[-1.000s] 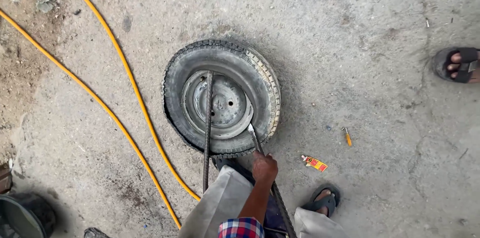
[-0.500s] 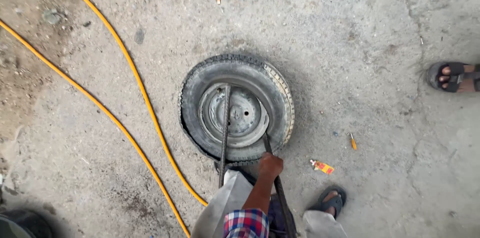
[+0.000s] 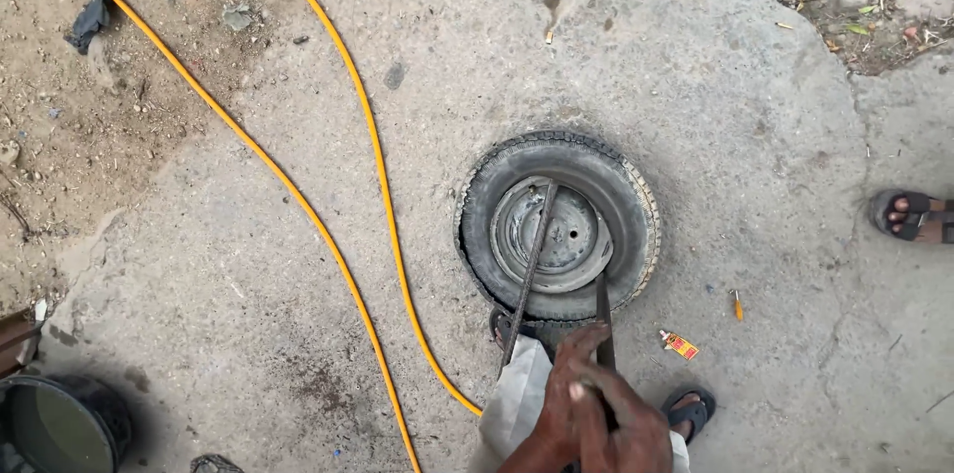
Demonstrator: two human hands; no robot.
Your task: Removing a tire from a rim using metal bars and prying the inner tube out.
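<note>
A worn black rubber tyre on a dull grey steel rim (image 3: 556, 230) lies flat on the rough, cracked concrete ground (image 3: 696, 85). Two long dark metal levers (image 3: 530, 269) rest across it, their long axes running from the rim's centre back toward the person. The right hand (image 3: 621, 423) and left hand (image 3: 566, 389) are both closed tight around the nearer lever's end. A smooth yellow hose (image 3: 383, 185) curves past on the tyre's left.
</note>
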